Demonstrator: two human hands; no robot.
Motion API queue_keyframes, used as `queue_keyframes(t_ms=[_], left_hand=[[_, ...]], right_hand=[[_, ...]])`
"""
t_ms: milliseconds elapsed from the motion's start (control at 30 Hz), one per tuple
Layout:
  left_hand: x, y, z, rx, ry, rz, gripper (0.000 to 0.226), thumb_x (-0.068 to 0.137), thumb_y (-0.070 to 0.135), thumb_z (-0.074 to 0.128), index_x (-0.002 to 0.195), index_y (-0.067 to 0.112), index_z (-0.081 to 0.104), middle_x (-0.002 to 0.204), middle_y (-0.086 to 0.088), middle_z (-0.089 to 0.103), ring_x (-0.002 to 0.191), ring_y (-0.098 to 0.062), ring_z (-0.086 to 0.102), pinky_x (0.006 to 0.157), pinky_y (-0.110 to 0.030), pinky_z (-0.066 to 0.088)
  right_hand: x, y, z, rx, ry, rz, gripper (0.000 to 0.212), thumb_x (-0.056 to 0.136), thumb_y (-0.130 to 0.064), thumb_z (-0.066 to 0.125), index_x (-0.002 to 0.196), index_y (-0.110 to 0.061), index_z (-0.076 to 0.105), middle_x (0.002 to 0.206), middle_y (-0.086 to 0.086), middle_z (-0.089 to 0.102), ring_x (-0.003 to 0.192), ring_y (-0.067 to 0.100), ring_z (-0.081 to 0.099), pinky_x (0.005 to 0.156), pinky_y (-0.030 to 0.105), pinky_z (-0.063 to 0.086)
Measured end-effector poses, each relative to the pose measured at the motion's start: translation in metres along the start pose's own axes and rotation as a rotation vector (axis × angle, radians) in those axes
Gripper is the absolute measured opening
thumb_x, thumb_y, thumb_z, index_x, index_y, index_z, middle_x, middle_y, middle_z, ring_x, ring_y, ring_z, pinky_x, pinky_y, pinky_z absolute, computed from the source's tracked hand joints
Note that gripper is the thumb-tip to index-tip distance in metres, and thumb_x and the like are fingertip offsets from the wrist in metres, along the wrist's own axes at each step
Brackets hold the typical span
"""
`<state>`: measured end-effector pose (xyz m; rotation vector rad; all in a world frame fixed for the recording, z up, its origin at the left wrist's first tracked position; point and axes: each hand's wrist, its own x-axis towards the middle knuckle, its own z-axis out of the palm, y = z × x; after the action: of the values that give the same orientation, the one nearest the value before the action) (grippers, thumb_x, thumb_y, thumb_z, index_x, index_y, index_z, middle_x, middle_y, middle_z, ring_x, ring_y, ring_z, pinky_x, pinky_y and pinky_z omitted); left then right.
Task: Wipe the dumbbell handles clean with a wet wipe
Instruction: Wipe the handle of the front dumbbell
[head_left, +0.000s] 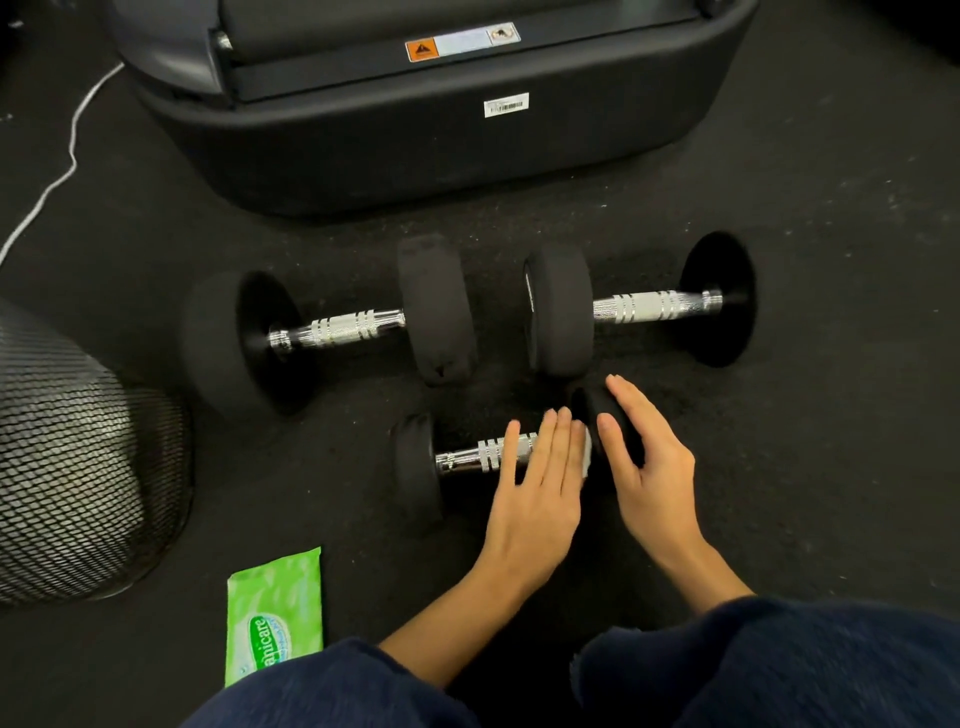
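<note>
Three dumbbells are seen lying on the dark rubber floor (779, 467). Two large ones are laid end to end in a row across the middle of the floor: the left large dumbbell (332, 330) and the right large dumbbell (644, 306), their inner weights close together but apart. The small dumbbell (467, 460) is placed nearer the person, just in front of the gap between the two large ones.

The left hand (535, 493) is laid flat over the right part of the small dumbbell's chrome handle (483, 456), its fingers straight and held together. A white wet wipe (587, 457) is pressed beneath those fingers; only a small strip of it is shown at the fingertips. The right hand (649, 467) is curved around the small dumbbell's right weight (605, 410), with the thumb on the near face and the fingers reaching over the top, so the weight is gripped.

A green wipes packet (275, 613) is set on the floor toward the near left edge, beside a dark blue sleeve (332, 686). A black mesh object (78, 467) is seen at the left edge. A large black machine base (415, 130) is stood along the far edge, and a white cable (67, 156) is trailed over the floor at the far left corner.
</note>
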<state>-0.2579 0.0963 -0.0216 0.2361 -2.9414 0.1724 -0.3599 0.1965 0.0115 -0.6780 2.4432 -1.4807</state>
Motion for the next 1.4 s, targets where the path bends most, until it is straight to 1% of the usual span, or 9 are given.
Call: queue_keyframes(t_ms=[167, 333, 533, 600, 767, 867, 1000, 1267, 1400], left_hand=[[-0.007, 0.01, -0.009, 0.027, -0.019, 0.034, 0.053, 0.097, 0.021, 0.038, 0.146, 0.0, 0.037, 0.152, -0.021, 0.037, 0.143, -0.029, 0.034, 0.114, -0.067, -0.004], [0.015, -0.013, -0.017, 0.04, -0.135, -0.112, 0.062, 0.092, 0.024, 0.043, 0.149, 0.003, 0.033, 0.151, -0.018, 0.04, 0.14, -0.028, 0.039, 0.11, -0.068, -0.016], [0.0, -0.01, -0.02, -0.031, -0.115, -0.071, 0.065, 0.09, 0.026, 0.043, 0.15, 0.006, 0.03, 0.156, -0.014, 0.032, 0.144, -0.026, 0.032, 0.114, -0.059, -0.006], [0.006, -0.009, -0.021, 0.007, -0.104, -0.034, 0.062, 0.093, 0.026, 0.039, 0.15, 0.005, 0.028, 0.156, -0.016, 0.03, 0.146, -0.027, 0.028, 0.115, -0.059, -0.008], [0.016, -0.006, -0.019, 0.094, -0.137, -0.014, 0.061, 0.096, 0.025, 0.034, 0.151, 0.0, 0.022, 0.156, -0.02, 0.028, 0.147, -0.03, 0.023, 0.115, -0.06, -0.01], [0.011, -0.017, -0.018, 0.027, -0.134, -0.077, 0.062, 0.093, 0.025, 0.037, 0.15, 0.003, 0.027, 0.152, -0.016, 0.039, 0.144, -0.03, 0.031, 0.114, -0.06, -0.015], [0.007, -0.024, -0.02, -0.025, -0.144, -0.1, 0.065, 0.088, 0.026, 0.053, 0.147, 0.005, 0.036, 0.138, -0.012, 0.055, 0.141, -0.031, 0.037, 0.115, -0.059, -0.014], [0.023, -0.011, -0.021, 0.032, -0.122, 0.011, 0.055, 0.092, 0.02, 0.039, 0.144, 0.002, 0.039, 0.138, -0.011, 0.054, 0.144, -0.031, 0.03, 0.114, -0.062, -0.016], [0.009, -0.025, -0.011, 0.029, -0.096, 0.041, 0.054, 0.096, 0.018, 0.032, 0.15, 0.011, 0.034, 0.147, -0.007, 0.048, 0.144, -0.03, 0.032, 0.114, -0.064, -0.01]], right_hand=[[0.0, -0.001, 0.002, 0.014, 0.019, 0.006, 0.051, 0.094, -0.039, 0.048, 0.142, -0.022, 0.048, 0.146, -0.005, 0.048, 0.138, 0.003, 0.041, 0.114, 0.03, 0.036], [0.004, -0.002, 0.0, 0.0, 0.008, 0.011, 0.047, 0.096, -0.032, 0.052, 0.142, -0.022, 0.047, 0.146, -0.006, 0.049, 0.138, 0.004, 0.041, 0.115, 0.031, 0.036], [-0.003, -0.001, 0.0, 0.004, 0.005, 0.012, 0.049, 0.093, -0.039, 0.047, 0.141, -0.029, 0.043, 0.147, -0.009, 0.046, 0.138, 0.002, 0.039, 0.113, 0.021, 0.032], [-0.003, -0.001, 0.001, 0.002, 0.009, 0.007, 0.049, 0.093, -0.039, 0.047, 0.141, -0.029, 0.043, 0.147, -0.008, 0.046, 0.138, 0.003, 0.039, 0.112, 0.018, 0.031], [-0.001, -0.002, 0.001, 0.0, 0.002, 0.018, 0.051, 0.094, -0.038, 0.047, 0.143, -0.023, 0.046, 0.147, -0.004, 0.047, 0.139, 0.005, 0.04, 0.114, 0.029, 0.035], [-0.001, -0.002, -0.002, 0.004, -0.012, 0.023, 0.051, 0.094, -0.04, 0.048, 0.142, -0.026, 0.045, 0.148, -0.007, 0.046, 0.139, 0.004, 0.039, 0.115, 0.031, 0.035], [-0.003, -0.004, -0.001, 0.011, -0.007, 0.024, 0.05, 0.093, -0.042, 0.046, 0.142, -0.029, 0.043, 0.147, -0.007, 0.046, 0.139, 0.004, 0.038, 0.115, 0.032, 0.034], [-0.004, -0.007, 0.0, -0.002, 0.004, 0.04, 0.046, 0.096, -0.032, 0.05, 0.142, -0.027, 0.045, 0.148, -0.004, 0.046, 0.139, 0.006, 0.039, 0.115, 0.033, 0.034], [-0.005, -0.006, -0.002, -0.025, -0.011, 0.027, 0.05, 0.094, -0.039, 0.046, 0.143, -0.028, 0.044, 0.149, -0.004, 0.046, 0.14, 0.007, 0.038, 0.115, 0.035, 0.035]])
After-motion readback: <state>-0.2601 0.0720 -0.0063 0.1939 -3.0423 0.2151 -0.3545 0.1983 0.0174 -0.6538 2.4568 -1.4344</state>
